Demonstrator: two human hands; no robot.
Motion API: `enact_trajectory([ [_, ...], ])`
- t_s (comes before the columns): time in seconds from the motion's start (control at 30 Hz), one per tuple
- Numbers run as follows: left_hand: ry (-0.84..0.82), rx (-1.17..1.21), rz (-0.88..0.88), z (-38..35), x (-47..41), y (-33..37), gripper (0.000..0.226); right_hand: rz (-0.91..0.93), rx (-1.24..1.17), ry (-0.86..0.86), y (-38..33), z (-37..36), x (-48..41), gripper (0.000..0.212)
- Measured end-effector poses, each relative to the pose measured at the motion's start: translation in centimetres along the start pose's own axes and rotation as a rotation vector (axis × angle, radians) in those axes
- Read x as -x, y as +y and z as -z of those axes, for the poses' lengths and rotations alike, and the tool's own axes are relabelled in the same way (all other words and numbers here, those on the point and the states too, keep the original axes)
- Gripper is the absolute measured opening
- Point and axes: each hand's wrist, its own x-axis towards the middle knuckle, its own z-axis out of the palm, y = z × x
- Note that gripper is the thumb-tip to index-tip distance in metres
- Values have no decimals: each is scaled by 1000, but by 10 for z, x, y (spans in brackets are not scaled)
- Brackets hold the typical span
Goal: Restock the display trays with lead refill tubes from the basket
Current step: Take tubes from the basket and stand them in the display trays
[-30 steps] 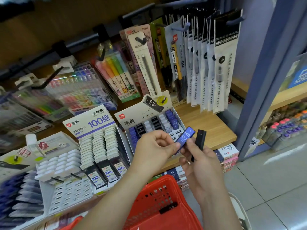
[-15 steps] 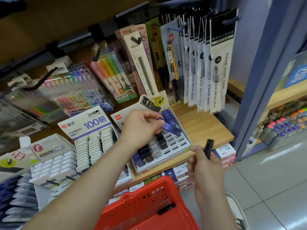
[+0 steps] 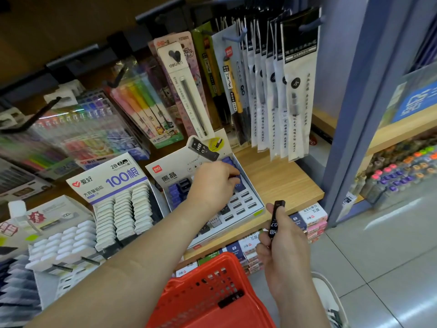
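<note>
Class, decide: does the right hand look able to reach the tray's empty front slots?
Probably yes: the right hand, holding a black tube, is close to those uncovered slots; the left hand pinches a blue tube farther back.

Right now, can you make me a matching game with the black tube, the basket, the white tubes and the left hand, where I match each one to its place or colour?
Things:
1. black tube
2. basket
3. white tubes
4. left hand

Matches:
A. red
B. reaching into the tray with blue tubes
C. held in the right hand
D. lined up in the box marked 100

Right pairs: 1-C, 2-A, 3-D, 4-B.
</note>
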Motion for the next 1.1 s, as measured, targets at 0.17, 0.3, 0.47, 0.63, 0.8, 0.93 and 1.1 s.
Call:
enact_trajectory([
  [0.17,-19,-129,-59,-5,-11,2,22,62,64,-17,3,-1,-2,25],
  [0.3,15,-69,-18,-12,-11,3,15,115,73,-40,0,-2,-1,11],
  [0.47,53,-176,-62,-12,-12,3,18,183,104,2,4,3,-5,10],
  [0.63,-103,483,142,6,18,19,19,195,75,-62,1,1,0,5],
  [0.8,-64,669,214,15,62,17,8,159,137,-322,1,-9,12,12],
  [0.93,37,813,247,25,89,6,18,194,395,-523,-1,-12,22,18],
  [1.1,42,972,274,55,115,-5,20,200,628,-625,-6,-10,32,19],
])
